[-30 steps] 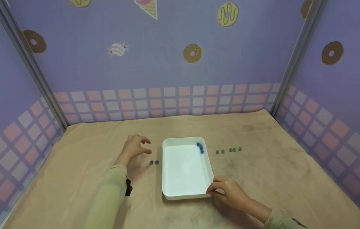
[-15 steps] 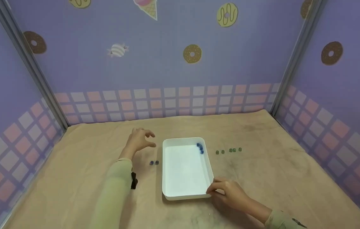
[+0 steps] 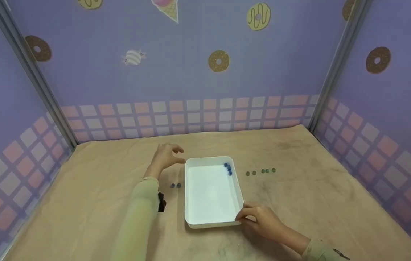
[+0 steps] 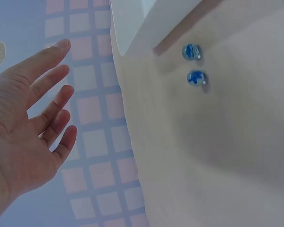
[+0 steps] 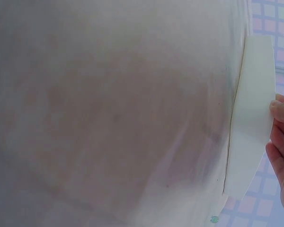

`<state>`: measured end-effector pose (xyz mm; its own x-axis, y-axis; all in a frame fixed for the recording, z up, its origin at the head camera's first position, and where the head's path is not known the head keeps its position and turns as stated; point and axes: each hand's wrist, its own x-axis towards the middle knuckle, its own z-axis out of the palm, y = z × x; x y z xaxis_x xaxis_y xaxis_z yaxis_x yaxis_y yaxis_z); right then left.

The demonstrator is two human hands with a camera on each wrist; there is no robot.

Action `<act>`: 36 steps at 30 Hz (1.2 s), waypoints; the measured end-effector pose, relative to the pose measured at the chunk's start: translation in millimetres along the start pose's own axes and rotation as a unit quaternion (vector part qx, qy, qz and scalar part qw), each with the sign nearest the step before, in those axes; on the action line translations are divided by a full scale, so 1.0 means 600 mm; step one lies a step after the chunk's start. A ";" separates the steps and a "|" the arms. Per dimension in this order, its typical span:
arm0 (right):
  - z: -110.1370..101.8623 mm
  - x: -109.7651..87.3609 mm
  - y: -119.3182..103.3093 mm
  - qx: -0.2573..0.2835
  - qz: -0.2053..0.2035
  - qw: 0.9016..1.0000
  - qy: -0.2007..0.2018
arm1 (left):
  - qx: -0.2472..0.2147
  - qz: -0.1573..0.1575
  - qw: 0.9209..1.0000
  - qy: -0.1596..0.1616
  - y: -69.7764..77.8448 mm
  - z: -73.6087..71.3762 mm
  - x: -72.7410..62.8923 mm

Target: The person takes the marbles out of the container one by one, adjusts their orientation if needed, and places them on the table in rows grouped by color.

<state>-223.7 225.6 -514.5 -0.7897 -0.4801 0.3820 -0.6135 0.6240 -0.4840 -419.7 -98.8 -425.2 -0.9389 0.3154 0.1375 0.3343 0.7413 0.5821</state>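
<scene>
A white rectangular tray [image 3: 210, 197] lies on the cloth, with several blue marbles [image 3: 230, 173] gathered along its far right side. My right hand [image 3: 263, 220] pinches the tray's rim at the near right corner, thumb on the edge in the right wrist view. Beside the far left corner, my left hand [image 3: 165, 157] hovers with relaxed, slightly bent fingers and nothing in them. Two clear marbles with blue swirls, the nearer [image 4: 196, 78] and the farther [image 4: 191, 52] in the left wrist view, rest on the cloth left of the tray.
Right of the tray, several green marbles [image 3: 263, 171] form a loose row on the cloth. A beige cloth [image 3: 93, 203] covers the table. Purple patterned walls [image 3: 176, 72] enclose it at the back and both sides, with grey metal posts [image 3: 42, 83] at the corners.
My left hand has moved right and slightly away from me, towards the tray's far left corner. The right hand, tray and marbles have kept their places.
</scene>
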 end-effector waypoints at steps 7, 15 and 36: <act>0.000 0.000 0.000 -0.001 -0.010 1.000 0.006 | -0.041 -0.002 0.999 -0.003 0.024 0.024 0.016; 0.000 0.001 0.000 -0.005 -0.019 1.000 0.012 | -0.070 0.014 0.997 -0.009 0.058 0.050 0.038; 0.001 -0.001 0.000 -0.004 0.014 1.000 -0.003 | -0.049 0.030 0.997 -0.054 0.116 0.153 0.050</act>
<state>-223.0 225.2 -515.3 -0.8068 -0.4659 0.3632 -0.5907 0.6429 -0.4875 -416.8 16.6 -454.1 -0.9015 0.4234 0.0896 0.3745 0.6594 0.6519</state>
